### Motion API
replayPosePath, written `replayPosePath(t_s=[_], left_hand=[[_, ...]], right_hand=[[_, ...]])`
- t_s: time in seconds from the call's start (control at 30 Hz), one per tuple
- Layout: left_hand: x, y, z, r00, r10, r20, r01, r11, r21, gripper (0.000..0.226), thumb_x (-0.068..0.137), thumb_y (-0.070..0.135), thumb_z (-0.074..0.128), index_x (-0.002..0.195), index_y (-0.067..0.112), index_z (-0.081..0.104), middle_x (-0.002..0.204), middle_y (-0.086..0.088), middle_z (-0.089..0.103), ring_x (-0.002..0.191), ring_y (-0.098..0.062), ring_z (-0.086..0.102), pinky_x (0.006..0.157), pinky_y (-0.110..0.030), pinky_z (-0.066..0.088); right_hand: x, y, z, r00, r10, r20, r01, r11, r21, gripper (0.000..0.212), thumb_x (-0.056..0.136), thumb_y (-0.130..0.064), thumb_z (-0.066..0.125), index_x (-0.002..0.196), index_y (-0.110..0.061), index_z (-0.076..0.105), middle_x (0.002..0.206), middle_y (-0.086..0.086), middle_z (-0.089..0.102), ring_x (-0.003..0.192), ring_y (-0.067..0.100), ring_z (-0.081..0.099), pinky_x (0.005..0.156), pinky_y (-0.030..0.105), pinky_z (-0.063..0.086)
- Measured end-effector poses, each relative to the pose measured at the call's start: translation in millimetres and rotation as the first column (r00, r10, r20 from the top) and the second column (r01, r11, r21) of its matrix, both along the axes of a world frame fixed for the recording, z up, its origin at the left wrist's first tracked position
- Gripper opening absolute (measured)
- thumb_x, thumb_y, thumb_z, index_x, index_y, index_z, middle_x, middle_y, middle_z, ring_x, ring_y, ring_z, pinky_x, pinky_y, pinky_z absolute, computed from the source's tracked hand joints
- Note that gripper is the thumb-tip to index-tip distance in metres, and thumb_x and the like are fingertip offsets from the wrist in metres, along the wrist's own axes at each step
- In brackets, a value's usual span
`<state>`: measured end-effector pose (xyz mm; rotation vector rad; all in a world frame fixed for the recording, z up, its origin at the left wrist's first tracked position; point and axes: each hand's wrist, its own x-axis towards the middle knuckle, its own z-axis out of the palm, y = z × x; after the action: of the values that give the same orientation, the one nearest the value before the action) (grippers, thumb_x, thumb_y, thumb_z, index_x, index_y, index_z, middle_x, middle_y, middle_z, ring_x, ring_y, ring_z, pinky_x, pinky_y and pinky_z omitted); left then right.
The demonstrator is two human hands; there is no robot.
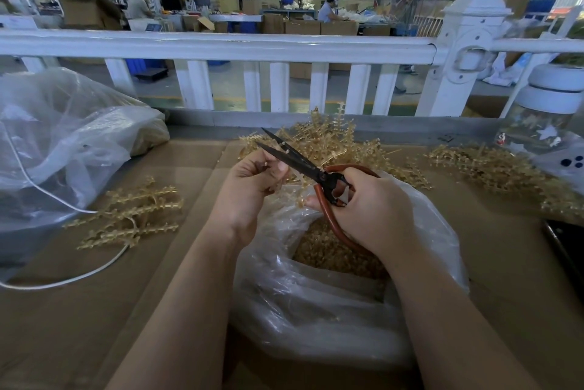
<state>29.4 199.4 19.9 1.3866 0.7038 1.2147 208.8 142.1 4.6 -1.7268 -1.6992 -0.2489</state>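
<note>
I am pinching one golden plastic sprig [296, 197] in my curled left hand [252, 187], directly beneath the blades. My right hand [369, 209] is gripping one pair of scissors [303, 165] by the red handles, blades slightly parted. Both are hanging above one open bag [316, 310]. Three sprig heaps [331, 140] are lying around.

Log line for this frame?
left hand: holds sprig | right hand: grips scissors, blades open | bag under hands: cut bits inside | loose sprigs on table
</note>
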Motion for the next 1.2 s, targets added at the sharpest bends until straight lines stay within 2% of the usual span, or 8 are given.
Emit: replayPosePath(t_s=[0.13,0.27,0.47,0.63,0.8,0.93,1.07,1.2], left_hand=[[0.1,0.0,-0.1,1.000,-0.015,0.001,0.015,1.000,0.007,0.018,0.095,0.007,0.056,0.084,0.018,0.065,0.067,0.008,0.050,0.062,-0.005,0.041,0.065,-0.023,0.035],[0.1,1.0,-0.2,1.000,-0.018,0.009,0.018,1.000,0.002,0.011,0.093,0.009,0.058,0.087,0.016,0.063,0.067,0.008,0.048,0.062,-0.005,0.039,0.066,-0.023,0.035],[1.0,0.3,-1.7,0.999,-0.017,0.028,0.016,1.000,0.024,0.010,0.094,0.004,0.056,0.091,0.013,0.061,0.066,0.006,0.044,0.061,-0.007,0.036,0.063,-0.023,0.035],[3.7,-1.2,-2.2,0.998,-0.023,0.057,0.023,1.000,-0.001,0.005,0.092,0.001,0.057,0.097,0.003,0.057,0.074,0.002,0.054,0.065,-0.008,0.045,0.063,-0.022,0.038],[4.7,-3.2,0.1,0.999,-0.018,0.036,0.015,0.996,0.085,0.012,0.088,-0.009,0.060,0.092,0.002,0.060,0.073,-0.002,0.057,0.062,-0.009,0.050,0.059,-0.018,0.041],[1.2,-4.2,2.4,0.998,-0.040,0.039,0.035,0.991,0.132,0.007,0.092,-0.001,0.059,0.092,0.005,0.064,0.067,0.009,0.064,0.062,-0.005,0.057,0.064,-0.018,0.045],[-0.9,-6.1,3.8,0.997,-0.050,0.058,0.042,0.991,0.124,0.008,0.088,0.010,0.063,0.082,0.015,0.067,0.067,0.004,0.064,0.066,-0.015,0.051,0.069,-0.029,0.042],[-2.3,-6.9,4.4,0.995,-0.074,0.061,0.066,0.990,0.126,0.004,0.080,0.013,0.068,0.082,0.013,0.065,0.070,0.003,0.068,0.064,-0.011,0.056,0.066,-0.021,0.047]], right_hand=[[-0.4,-0.9,1.2,1.000,0.014,-0.023,-0.014,1.000,-0.006,0.077,0.068,-0.098,0.028,0.086,-0.033,0.065,0.072,-0.020,0.065,0.059,-0.003,0.053,0.051,0.010,0.039],[-3.4,-3.0,4.0,0.999,0.013,-0.031,-0.013,1.000,0.001,0.068,0.069,-0.095,0.035,0.090,-0.037,0.065,0.068,-0.028,0.050,0.056,-0.014,0.041,0.050,0.007,0.026],[-3.3,-4.7,7.1,1.000,0.004,-0.015,-0.004,1.000,-0.021,0.072,0.069,-0.093,0.034,0.094,-0.033,0.064,0.073,-0.023,0.054,0.061,0.000,0.049,0.051,0.011,0.034],[-1.3,-5.1,5.8,1.000,-0.013,-0.007,0.012,0.999,-0.047,0.066,0.075,-0.087,0.043,0.094,-0.027,0.063,0.078,-0.012,0.066,0.069,0.009,0.061,0.058,0.026,0.054],[-1.8,-4.4,6.2,1.000,-0.001,-0.013,0.000,0.999,-0.045,0.061,0.076,-0.084,0.045,0.095,-0.030,0.065,0.079,-0.017,0.066,0.069,0.006,0.059,0.057,0.023,0.051],[-1.0,-4.2,5.5,1.000,-0.016,-0.001,0.016,1.000,-0.019,0.058,0.078,-0.083,0.046,0.089,-0.029,0.062,0.073,-0.012,0.065,0.065,0.008,0.059,0.056,0.027,0.054],[-0.3,-4.7,5.6,1.000,-0.015,-0.010,0.015,0.999,-0.035,0.063,0.075,-0.085,0.045,0.088,-0.026,0.062,0.074,-0.011,0.065,0.067,0.009,0.059,0.058,0.029,0.054],[-0.2,-4.6,5.5,1.000,0.002,-0.025,-0.003,0.999,-0.033,0.061,0.074,-0.086,0.046,0.090,-0.029,0.064,0.075,-0.016,0.062,0.066,0.005,0.056,0.056,0.023,0.050]])
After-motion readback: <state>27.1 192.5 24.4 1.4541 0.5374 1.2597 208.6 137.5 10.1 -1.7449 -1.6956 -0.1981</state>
